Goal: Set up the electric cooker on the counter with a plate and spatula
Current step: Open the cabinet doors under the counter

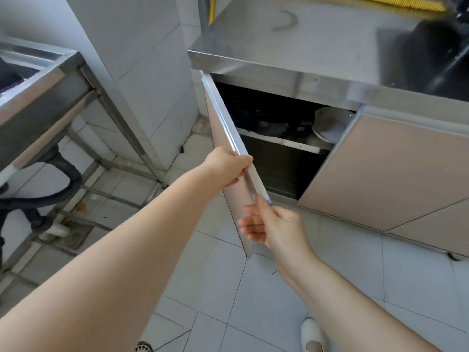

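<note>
A steel counter [291,39] stands over a cabinet whose left door [223,128] is swung open toward me. My left hand [228,165] grips the door's free edge about halfway down. My right hand [274,224] is lower, fingers spread, its fingertip touching the same edge. On the upper shelf inside sits a dark round appliance, likely the electric cooker [269,123], with white plates [330,127] leaning at its right. No spatula is visible.
The right cabinet door [380,168] is shut. A steel sink stand [38,97] with a black drain hose [50,189] is at the left. A yellow hose [396,3] and a dark object [444,59] lie on the counter's far right. White tiled floor below.
</note>
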